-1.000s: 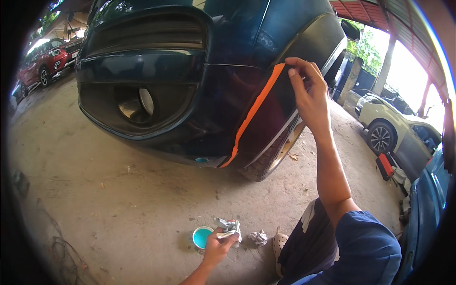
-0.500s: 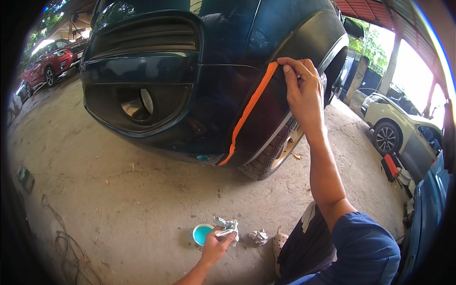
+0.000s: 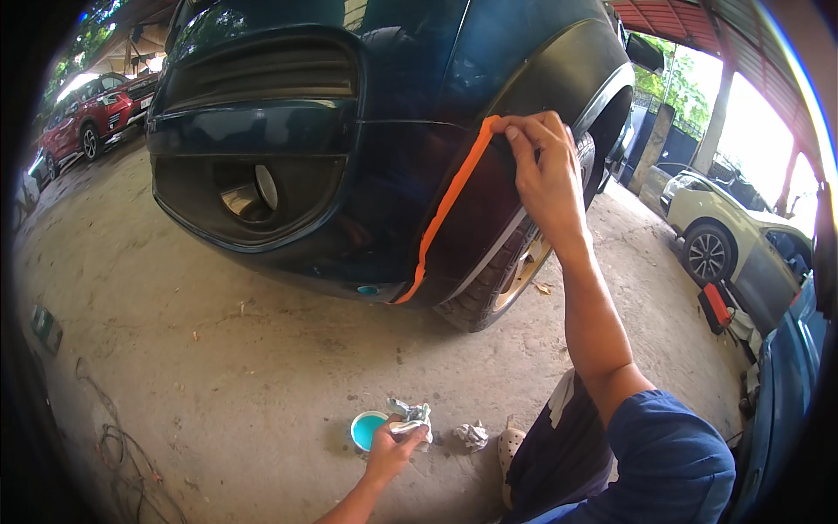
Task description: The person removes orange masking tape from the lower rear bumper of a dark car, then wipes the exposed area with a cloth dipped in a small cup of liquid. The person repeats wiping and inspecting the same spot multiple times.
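In the head view, the right hand (image 3: 548,179) pinches the top end of an orange masking tape strip (image 3: 443,212) against the dark bumper (image 3: 288,157), where it meets the black wheel-arch trim (image 3: 559,65). Thumb and forefinger are closed on the tape end. The strip runs down the seam to the bumper's lower edge. To do this well, I judge the fingers should press the end flat and follow the seam line without stretching, so that no wrinkle lifts the edge.

The left hand (image 3: 394,441) rests low on the concrete floor (image 3: 218,349), its grip closed around a crumpled pale cloth (image 3: 412,417) just beside a small teal cup (image 3: 367,430); another rag scrap (image 3: 472,434) lies near.

Against the earlier frames, the view has drawn closer to the car, the right hand stays at the tape's top, and the left hand stays on the cloth.
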The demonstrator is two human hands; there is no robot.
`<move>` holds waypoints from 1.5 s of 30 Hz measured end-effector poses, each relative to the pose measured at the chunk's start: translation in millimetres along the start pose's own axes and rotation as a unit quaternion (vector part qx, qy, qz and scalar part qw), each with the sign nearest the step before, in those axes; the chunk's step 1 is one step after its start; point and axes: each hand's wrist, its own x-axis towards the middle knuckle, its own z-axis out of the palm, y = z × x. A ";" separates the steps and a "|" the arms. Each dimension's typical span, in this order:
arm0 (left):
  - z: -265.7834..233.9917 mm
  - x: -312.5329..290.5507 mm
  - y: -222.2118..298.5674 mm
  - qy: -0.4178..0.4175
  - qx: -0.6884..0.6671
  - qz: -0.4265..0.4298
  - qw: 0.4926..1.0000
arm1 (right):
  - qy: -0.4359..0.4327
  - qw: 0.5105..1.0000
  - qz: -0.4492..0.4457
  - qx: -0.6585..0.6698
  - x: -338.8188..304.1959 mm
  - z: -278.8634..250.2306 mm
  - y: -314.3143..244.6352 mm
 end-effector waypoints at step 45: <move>-17.8 0.5 -11.6 0.036 0.062 -0.005 0.997 | 0.018 0.963 -0.160 -0.216 23.4 -4.2 -7.9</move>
